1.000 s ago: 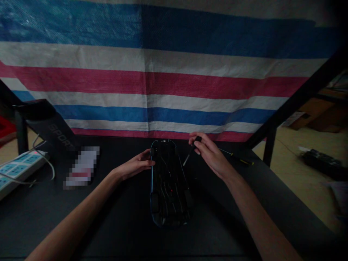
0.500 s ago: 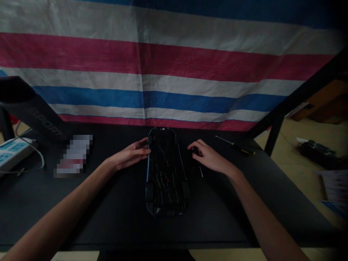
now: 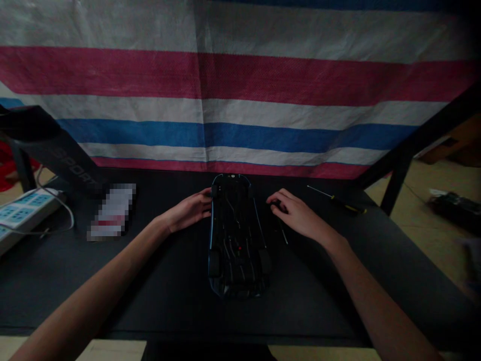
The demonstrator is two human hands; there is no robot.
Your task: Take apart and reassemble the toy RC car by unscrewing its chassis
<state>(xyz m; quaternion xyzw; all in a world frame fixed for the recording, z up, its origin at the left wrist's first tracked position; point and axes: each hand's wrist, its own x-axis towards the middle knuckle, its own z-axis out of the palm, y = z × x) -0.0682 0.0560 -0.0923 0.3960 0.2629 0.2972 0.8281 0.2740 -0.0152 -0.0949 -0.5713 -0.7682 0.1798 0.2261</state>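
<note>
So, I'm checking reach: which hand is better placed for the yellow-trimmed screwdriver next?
Probably the right hand: it's nearer the screwdriver, though at a dark-handled tool. The left hand is opposite, beside the toy car.

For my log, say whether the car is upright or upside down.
Upside down: the car lies on the table with its black underside facing up and its wheels showing.

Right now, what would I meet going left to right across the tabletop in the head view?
Power strip → pixelated item → left hand → upturned toy car → right hand → screwdriver with black-and-yellow handle.
</note>
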